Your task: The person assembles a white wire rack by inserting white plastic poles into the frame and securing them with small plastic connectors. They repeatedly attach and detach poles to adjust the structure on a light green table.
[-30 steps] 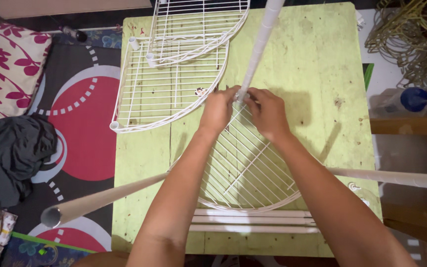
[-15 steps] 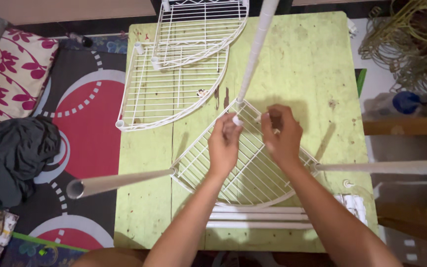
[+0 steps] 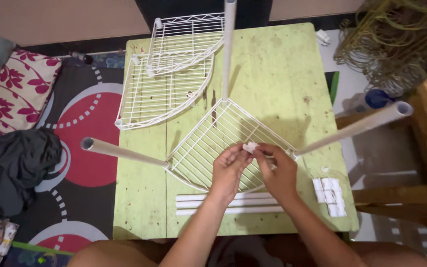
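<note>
Head view: left hand (image 3: 229,170) and right hand (image 3: 278,173) pinch small white plastic clip (image 3: 249,147), judged light, rigid; grip its edges.

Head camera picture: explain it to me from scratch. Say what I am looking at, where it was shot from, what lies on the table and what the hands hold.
The picture comes from a camera worn on a person's head, looking down at their own bare arms. No machine is involved. On the green table stands a white wire corner shelf with three white tubes sticking up from its corners. Two more wire shelves lie stacked at the far left. Spare tubes lie at the near edge and small white clips at the right. The left hand and right hand together pinch a small white plastic piece above the shelf.
</note>
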